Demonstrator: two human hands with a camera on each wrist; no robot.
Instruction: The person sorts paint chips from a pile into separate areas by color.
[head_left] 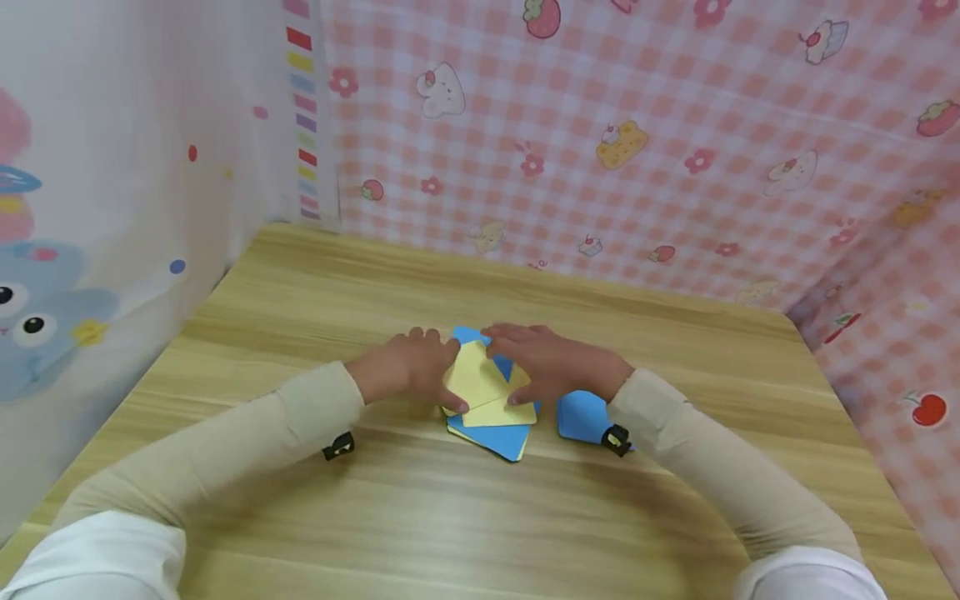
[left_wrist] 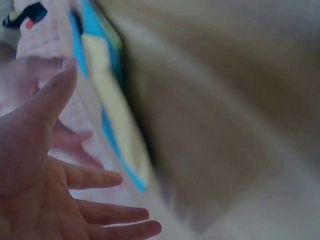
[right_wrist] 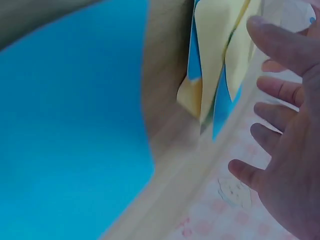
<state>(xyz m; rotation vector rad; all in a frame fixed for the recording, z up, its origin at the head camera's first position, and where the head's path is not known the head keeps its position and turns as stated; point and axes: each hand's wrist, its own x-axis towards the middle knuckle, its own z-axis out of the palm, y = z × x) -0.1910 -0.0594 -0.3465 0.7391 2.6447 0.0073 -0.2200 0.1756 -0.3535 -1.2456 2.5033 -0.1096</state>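
Observation:
A loose pile of blue and yellow paper cards [head_left: 480,379] lies at the middle of the table, its pieces fanned at different angles. My left hand [head_left: 412,367] is over the pile's left edge, thumb pointing toward the yellow cards. In the left wrist view its fingers are spread and nothing is between them. From the other side my right hand [head_left: 551,362] reaches over the pile's right edge, fingers extended, also holding nothing in the right wrist view. A separate blue card [head_left: 581,415] lies below my right wrist and fills the left of the right wrist view.
The wood-grain table [head_left: 450,533] runs back to a pink checked cloth [head_left: 562,125] hung behind it. A white patterned cloth [head_left: 150,100] hangs along the left side. Black wrist-worn devices [head_left: 617,440] sit under both forearms, the right one overlapping the separate blue card in the head view.

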